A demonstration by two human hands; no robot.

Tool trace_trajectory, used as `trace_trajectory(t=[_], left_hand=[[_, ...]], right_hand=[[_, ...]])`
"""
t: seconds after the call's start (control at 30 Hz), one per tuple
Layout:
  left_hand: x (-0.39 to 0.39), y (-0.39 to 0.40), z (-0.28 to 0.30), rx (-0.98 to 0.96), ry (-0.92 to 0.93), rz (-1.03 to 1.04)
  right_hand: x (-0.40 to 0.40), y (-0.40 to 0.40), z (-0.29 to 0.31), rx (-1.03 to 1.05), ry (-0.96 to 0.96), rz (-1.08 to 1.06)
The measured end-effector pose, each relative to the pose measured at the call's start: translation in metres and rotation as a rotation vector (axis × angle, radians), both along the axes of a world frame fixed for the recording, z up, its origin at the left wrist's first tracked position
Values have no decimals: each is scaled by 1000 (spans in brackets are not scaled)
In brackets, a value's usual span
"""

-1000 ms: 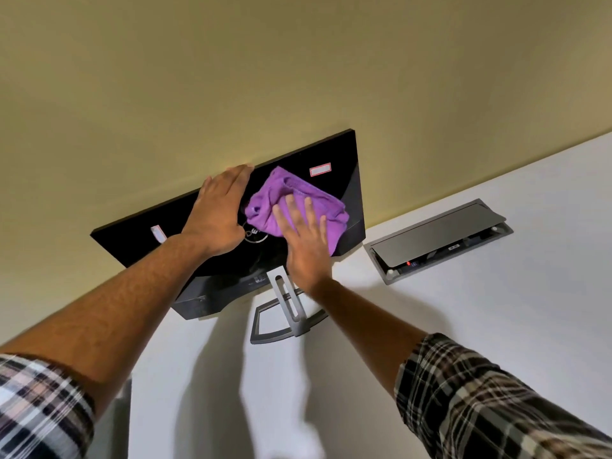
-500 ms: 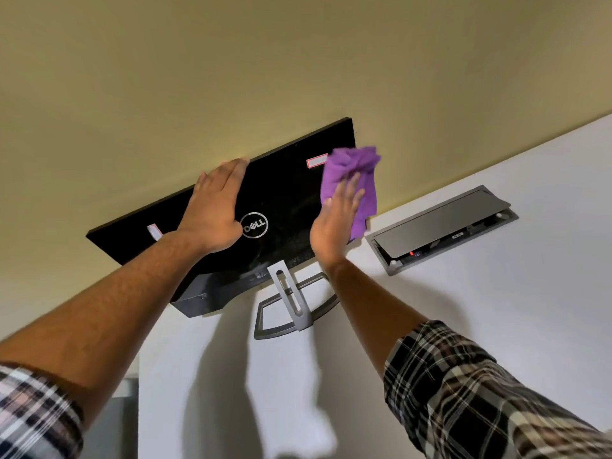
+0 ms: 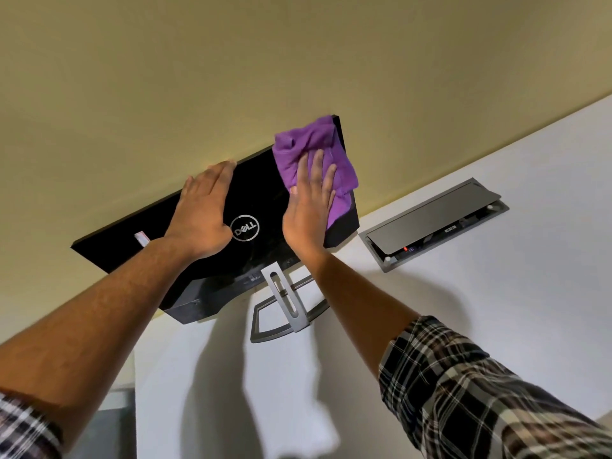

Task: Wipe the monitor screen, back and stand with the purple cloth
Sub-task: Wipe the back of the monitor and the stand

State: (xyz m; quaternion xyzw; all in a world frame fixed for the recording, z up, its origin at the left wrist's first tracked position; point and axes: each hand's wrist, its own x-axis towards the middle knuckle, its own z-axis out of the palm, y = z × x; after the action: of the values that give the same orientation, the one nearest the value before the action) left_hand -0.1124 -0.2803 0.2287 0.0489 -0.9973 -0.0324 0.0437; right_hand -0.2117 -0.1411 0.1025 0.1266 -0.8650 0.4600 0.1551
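Note:
A black monitor (image 3: pixel 255 200) stands on a white desk with its glossy back, marked with a round logo, turned toward me. Its grey stand (image 3: pixel 288 309) rests on the desk below. My left hand (image 3: pixel 205 210) lies flat on the back near the top edge, fingers straight, left of the logo. My right hand (image 3: pixel 309 207) presses the purple cloth (image 3: pixel 314 150) flat against the upper right corner of the back. The cloth is bunched and reaches the monitor's top edge. The screen side is hidden.
The white desk (image 3: pixel 496 326) runs to a beige wall (image 3: pixel 231 77) just behind the monitor. A grey cable box (image 3: pixel 433 220) with its lid raised is set into the desk to the right of the monitor. The desk's left edge (image 3: pixel 135 392) lies near my left forearm.
My right hand moved the cloth from the middle of the back to the right edge, then up onto the upper right corner. The left hand stayed in place.

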Motion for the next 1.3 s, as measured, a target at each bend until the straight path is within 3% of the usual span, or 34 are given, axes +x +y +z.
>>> trace_trajectory(t=[0.07, 0.23, 0.3, 0.37, 0.5, 0.7, 0.87, 1.1, 1.3], left_hand=[[-1, -1, -1, -2, 0, -3], [-1, -2, -1, -15, 2, -15], [-1, -2, -2, -16, 8, -10], [0, -2, -3, -11, 20, -2], [-1, 2, -7, -20, 53, 1], [0, 3, -6, -27, 51, 7], [1, 2, -8, -31, 60, 2], [2, 4, -3, -6, 42, 12], [1, 3, -7, -23, 59, 4]], right_hand=[[-5, 7, -25, -72, -91, -49], [-8, 35, -84, -433, -641, -202], [-6, 39, -84, -508, -720, -206], [13, 27, -70, -508, -659, -161], [49, 4, -70, -315, -503, -50], [-28, 46, -71, -427, -734, -204], [33, 5, -59, -450, -655, -155], [-25, 41, -68, -432, -814, -208], [35, 13, -61, -494, -757, -90]])
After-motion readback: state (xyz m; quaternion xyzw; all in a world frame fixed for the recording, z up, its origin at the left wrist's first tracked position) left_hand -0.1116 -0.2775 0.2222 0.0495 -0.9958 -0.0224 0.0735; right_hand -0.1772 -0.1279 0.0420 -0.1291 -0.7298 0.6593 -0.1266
